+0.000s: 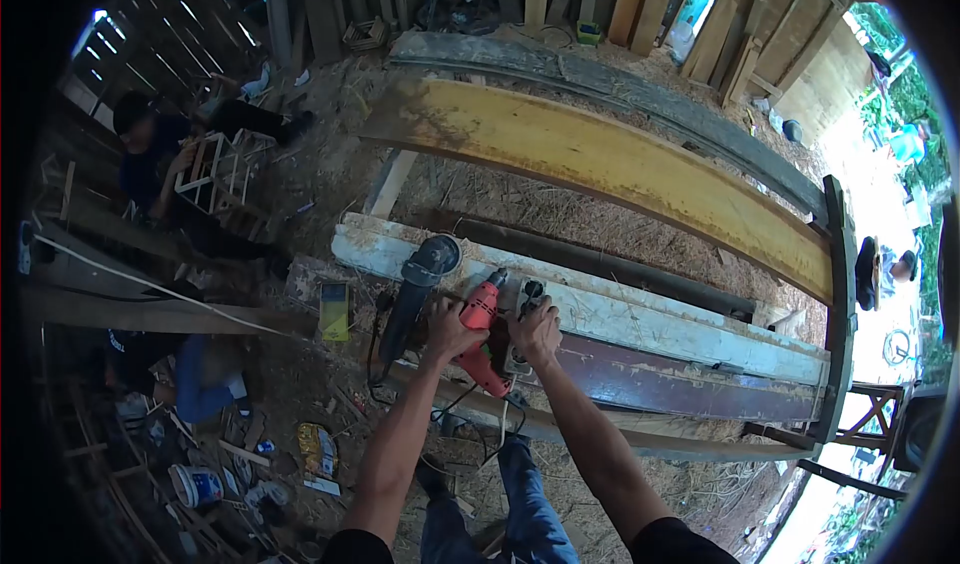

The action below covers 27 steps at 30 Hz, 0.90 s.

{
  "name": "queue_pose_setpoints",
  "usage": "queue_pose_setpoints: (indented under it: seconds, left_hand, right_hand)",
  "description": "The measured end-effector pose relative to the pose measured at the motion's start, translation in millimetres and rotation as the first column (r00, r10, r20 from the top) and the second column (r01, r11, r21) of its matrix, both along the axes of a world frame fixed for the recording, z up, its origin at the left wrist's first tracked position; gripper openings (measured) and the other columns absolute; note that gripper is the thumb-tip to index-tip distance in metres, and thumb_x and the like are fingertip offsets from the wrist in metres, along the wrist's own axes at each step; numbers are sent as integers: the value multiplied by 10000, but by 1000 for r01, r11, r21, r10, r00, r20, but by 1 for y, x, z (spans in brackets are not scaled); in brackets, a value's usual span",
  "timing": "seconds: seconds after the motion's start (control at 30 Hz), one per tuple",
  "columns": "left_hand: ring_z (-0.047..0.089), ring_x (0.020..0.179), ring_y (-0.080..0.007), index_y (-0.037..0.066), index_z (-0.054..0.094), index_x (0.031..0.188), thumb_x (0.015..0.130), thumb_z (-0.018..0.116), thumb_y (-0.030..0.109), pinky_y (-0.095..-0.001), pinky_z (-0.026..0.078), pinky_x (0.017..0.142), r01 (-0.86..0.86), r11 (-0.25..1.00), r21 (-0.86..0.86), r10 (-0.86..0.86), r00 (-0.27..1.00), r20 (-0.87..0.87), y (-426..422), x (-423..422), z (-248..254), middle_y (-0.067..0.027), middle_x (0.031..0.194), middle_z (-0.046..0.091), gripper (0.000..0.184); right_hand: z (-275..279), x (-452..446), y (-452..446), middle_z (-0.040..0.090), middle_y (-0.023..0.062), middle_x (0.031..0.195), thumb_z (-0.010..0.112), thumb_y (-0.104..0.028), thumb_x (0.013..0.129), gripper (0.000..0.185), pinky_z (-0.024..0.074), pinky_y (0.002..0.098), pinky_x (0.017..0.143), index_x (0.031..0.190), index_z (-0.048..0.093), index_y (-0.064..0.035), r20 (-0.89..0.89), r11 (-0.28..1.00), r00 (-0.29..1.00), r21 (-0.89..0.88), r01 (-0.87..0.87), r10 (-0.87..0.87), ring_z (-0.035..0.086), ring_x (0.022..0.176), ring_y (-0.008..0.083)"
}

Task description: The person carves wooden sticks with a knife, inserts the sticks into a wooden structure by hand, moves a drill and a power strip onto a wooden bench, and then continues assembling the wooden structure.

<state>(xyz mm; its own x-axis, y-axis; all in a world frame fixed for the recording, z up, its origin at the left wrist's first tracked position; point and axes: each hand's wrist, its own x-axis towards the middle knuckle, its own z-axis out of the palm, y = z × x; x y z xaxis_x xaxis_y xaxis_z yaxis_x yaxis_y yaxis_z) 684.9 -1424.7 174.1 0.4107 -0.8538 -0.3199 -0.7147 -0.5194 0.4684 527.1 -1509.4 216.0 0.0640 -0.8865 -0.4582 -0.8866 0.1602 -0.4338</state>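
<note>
A red power drill (481,339) lies on the pale, worn beam (640,314), its chuck pointing away from me. My left hand (452,332) is closed around the drill's left side. Just to the right, my right hand (536,332) has its fingers wrapped on a dark hand tool (530,294), most of which the hand hides. Left of both hands rests a dark angle grinder (415,289), touched by neither. Black cords hang below the tools near my legs.
A yellow plank (600,169) spans the bench frame beyond the beam. A purple-brown board (680,376) runs nearer me. People sit at left, one holding a small wooden frame (205,174). A bucket (197,485) and scraps lie at lower left.
</note>
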Motion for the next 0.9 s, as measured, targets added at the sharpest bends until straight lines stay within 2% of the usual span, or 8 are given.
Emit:
queue_pose_setpoints:
  seconds: [0.17,0.27,0.33,0.5,0.57,0.7,0.77,0.9]
  left_hand:
    - [397,1189,-375,60,501,1279,564,801,520,-499,315,1020,20,1000,12,-21,1000,10,-3,-5,3,-187,1233,436,902]
    - [394,1193,-382,78,443,1328,592,789,509,-515,313,1007,-8,993,-114,17,997,78,9,-14,6,-192,1250,432,920]
    - [390,1197,-390,91,413,1345,637,765,491,-524,310,998,-56,976,-209,73,994,76,18,-22,18,-193,1259,431,886]
    - [449,1097,-372,62,462,1275,720,750,330,-503,362,927,24,890,-455,31,993,114,79,-58,41,-185,1168,478,680]
    - [507,1004,-326,35,493,1212,760,734,246,-438,416,867,46,877,-479,-105,990,-97,120,-73,42,-166,1079,522,554]
    - [592,820,-238,12,533,1129,825,680,215,-349,474,745,-20,968,-249,-99,885,-454,226,-90,39,-110,908,607,393]
    - [605,782,-193,13,548,1105,842,663,200,-333,486,694,133,991,10,-95,755,-649,289,-73,-18,-84,881,625,343]
    - [602,676,-145,47,572,1077,865,648,221,-281,475,566,275,906,320,66,657,-751,370,-39,-29,-29,791,620,284]
  right_hand:
    - [13,0,5,468,252,1218,722,-516,711,916,441,498,917,1335,301,5,25,1000,1000,23,18,-18,478,1160,407]
    - [9,-10,11,457,261,1233,704,-548,720,993,431,497,932,1394,233,7,91,998,996,49,-24,20,474,1161,420]
    - [8,-17,20,441,271,1255,691,-550,733,990,424,501,939,1400,221,10,150,995,988,-87,43,-29,468,1165,428]
    - [24,-69,74,412,303,1278,693,-408,772,878,415,481,947,1401,233,-2,324,988,941,-86,131,-96,456,1156,458]
    - [38,-95,112,418,306,1256,678,-314,789,802,414,477,943,1394,249,-8,321,978,936,-100,181,-141,458,1142,465]
    - [26,-167,212,411,313,1235,651,-214,793,726,408,486,938,1377,275,-6,165,918,904,39,395,-396,451,1132,479]
    - [16,-209,275,403,317,1242,640,-205,794,710,405,490,942,1373,281,-5,94,876,871,11,483,-481,449,1136,477]
    - [-7,-266,444,402,298,1246,600,-223,788,620,457,500,865,1310,328,-28,107,657,668,-122,744,-736,507,1090,466]
